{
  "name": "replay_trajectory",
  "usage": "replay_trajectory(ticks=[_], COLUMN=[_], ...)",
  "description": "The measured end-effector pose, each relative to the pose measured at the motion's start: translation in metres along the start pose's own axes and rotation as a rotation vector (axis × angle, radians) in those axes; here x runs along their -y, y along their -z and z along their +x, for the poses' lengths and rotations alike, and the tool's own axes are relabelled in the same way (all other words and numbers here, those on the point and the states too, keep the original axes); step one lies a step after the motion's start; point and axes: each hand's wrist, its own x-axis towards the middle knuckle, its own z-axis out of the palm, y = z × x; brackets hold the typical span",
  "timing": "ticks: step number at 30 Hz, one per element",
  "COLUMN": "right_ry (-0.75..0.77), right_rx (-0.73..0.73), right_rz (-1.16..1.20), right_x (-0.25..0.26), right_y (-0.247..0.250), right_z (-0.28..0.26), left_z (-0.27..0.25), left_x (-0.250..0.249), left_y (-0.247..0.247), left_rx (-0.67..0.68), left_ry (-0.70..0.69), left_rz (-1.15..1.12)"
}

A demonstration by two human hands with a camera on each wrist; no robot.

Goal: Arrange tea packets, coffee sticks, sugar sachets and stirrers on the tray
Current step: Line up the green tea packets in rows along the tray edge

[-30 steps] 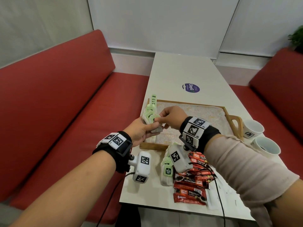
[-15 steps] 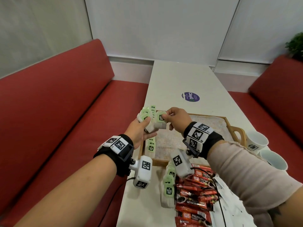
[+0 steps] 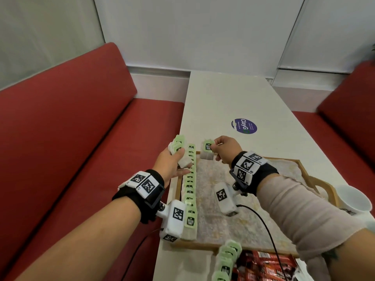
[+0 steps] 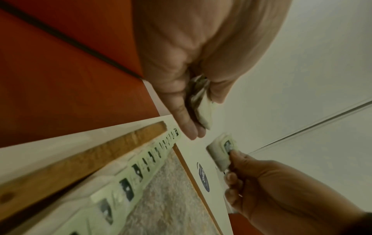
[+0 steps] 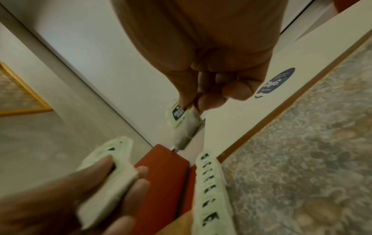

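Observation:
A wooden tray (image 3: 310, 180) with a speckled liner lies on the white table. A row of green-labelled tea packets (image 3: 190, 191) runs along its left side; the same row (image 4: 128, 178) (image 5: 209, 182) shows in both wrist views. My left hand (image 3: 172, 163) grips a stack of tea packets (image 3: 178, 149) above the tray's far left corner, and that stack (image 5: 106, 178) fills the lower left of the right wrist view. My right hand (image 3: 223, 149) pinches a single tea packet (image 3: 208, 152) (image 5: 185, 122) (image 4: 221, 152) by its label, just right of the left hand, over the tray's far edge.
More tea packets (image 3: 226, 260) and red coffee sticks (image 3: 265, 266) lie on the table in front of the tray. Two white paper cups (image 3: 353, 199) stand to the tray's right. A round blue sticker (image 3: 244, 126) marks the table beyond. Red benches (image 3: 81, 138) flank both sides.
The right hand has drawn one tea packet away from the left hand's stack and moved it to the right. The head view has tilted down over the tray.

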Motion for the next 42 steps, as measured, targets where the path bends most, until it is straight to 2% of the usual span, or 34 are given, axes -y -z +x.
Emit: replay_trajectory(ticks=[6, 17, 27, 39, 42], right_ry=[-0.103, -0.177, -0.143, -0.123, -0.004], right_rx=[0.036, -0.031, -0.066, -0.112, -0.113], right_rz=[-0.093, -0.112, -0.283, -0.221, -0.148], right_x=[-0.023, -0.033, -0.027, -0.033, -0.032], right_y=[-0.024, -0.051, -0.052, -0.047, -0.043], right_z=[0.043, 0.082, 0.074, 0.07, 0.063], left_z=[0.021, 0.037, 0.038, 0.037, 0.038], left_x=[0.008, 0.01, 0.012, 0.013, 0.011], left_y=[0.005, 0.001, -0.003, -0.005, -0.006], left_rx=[0.028, 0.058, 0.055, 0.078, 0.072], left_ry=[0.012, 0.006, 0.007, 0.06, 0.067], left_rz=[0.018, 0.049, 0.037, -0.03, -0.04])
